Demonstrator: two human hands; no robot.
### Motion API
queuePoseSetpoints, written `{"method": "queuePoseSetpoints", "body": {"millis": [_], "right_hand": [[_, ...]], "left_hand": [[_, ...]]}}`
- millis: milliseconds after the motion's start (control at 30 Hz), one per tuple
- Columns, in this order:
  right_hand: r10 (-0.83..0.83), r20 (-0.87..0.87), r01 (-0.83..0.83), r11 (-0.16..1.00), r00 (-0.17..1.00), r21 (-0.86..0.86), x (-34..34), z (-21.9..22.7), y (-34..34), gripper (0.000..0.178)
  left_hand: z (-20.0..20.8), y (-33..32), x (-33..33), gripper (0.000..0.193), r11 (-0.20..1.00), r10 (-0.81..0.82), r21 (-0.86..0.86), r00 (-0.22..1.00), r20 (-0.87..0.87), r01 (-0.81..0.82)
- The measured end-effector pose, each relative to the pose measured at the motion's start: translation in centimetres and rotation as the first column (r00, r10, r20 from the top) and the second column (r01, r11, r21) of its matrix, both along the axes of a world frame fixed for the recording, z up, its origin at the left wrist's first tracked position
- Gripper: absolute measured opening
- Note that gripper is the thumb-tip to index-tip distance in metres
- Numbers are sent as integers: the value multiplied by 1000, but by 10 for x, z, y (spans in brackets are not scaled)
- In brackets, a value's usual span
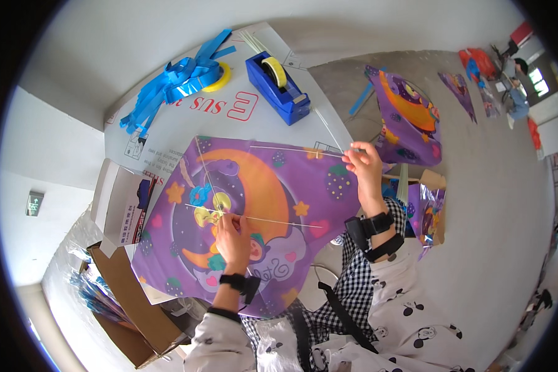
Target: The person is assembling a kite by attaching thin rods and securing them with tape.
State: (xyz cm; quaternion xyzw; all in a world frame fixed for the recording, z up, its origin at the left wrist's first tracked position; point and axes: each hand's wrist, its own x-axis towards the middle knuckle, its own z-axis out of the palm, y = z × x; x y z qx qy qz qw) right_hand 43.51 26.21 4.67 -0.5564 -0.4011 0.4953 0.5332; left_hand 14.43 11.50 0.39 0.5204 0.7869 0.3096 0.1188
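Head view, one moment; we list what we see.

1. Purple kite [273,204], printed with an orange crescent moon, stars and a cartoon figure, lying flat across the middle of the frame on a white tabletop [186,130].
2. Thin pale rods: one [291,150] along the kite's upper edge, another [273,219] crossing its middle.
3. Left hand [232,239], centre-lower frame, closed down on the kite where the middle rod passes, fingers pinched at it. A black band sits on the wrist.
4. Right hand [364,166], right of centre, fingers pinching the right end of the upper rod at the kite's corner.
5. Blue tape dispenser [278,87] with a yellow roll, upper centre.
6. Blue ribbon bundle [173,84], upper left.
7. Cardboard boxes [133,297], lower left.
8. More purple kites [409,118] on the grey floor, upper right.
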Motion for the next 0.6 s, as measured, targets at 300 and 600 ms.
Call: {"method": "queuePoseSetpoints", "body": {"millis": [300, 600], "right_hand": [[-182, -236, 108, 949, 955, -296, 4, -7, -22, 41], [-94, -537, -80, 953, 838, -292, 6, -14, -26, 23]], "left_hand": [[126, 52, 60, 29, 805, -586, -129, 810, -19, 579], [8, 122, 127, 36, 665, -730, 78, 668, -140, 743]]}}
